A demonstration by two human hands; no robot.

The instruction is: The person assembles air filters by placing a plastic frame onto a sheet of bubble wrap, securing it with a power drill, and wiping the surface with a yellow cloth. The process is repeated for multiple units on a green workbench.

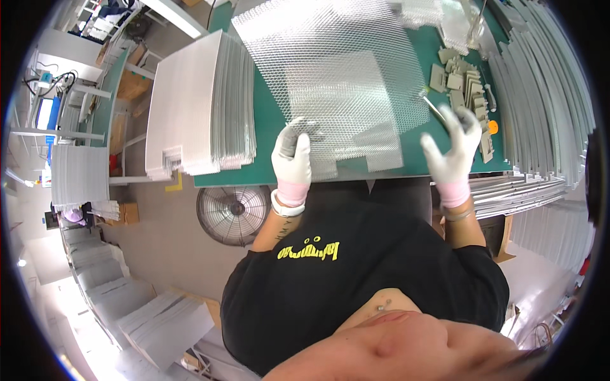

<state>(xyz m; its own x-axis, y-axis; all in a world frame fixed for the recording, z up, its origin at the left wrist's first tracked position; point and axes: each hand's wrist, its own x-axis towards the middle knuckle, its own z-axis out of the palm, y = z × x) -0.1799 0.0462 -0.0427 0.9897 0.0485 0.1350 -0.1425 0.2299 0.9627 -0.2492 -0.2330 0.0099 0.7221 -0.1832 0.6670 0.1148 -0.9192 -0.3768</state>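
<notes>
A large sheet of silvery expanded metal mesh [330, 70] lies on the green table [267, 127], over smaller mesh pieces. My left hand [292, 159], in a white glove with a pink cuff, pinches the near left edge of the mesh. My right hand [452, 152], gloved the same way, hovers open with fingers spread just right of the mesh, holding nothing. A thin yellowish tool [434, 109] lies on the table beside its fingertips.
A tall stack of white ribbed panels [197, 105] stands at the table's left. Grey cut pieces [460, 82] and long stacked strips [540, 95] fill the right side. A round fan [232, 213] sits on the floor under the table edge. More panel stacks [165, 324] lie on the floor.
</notes>
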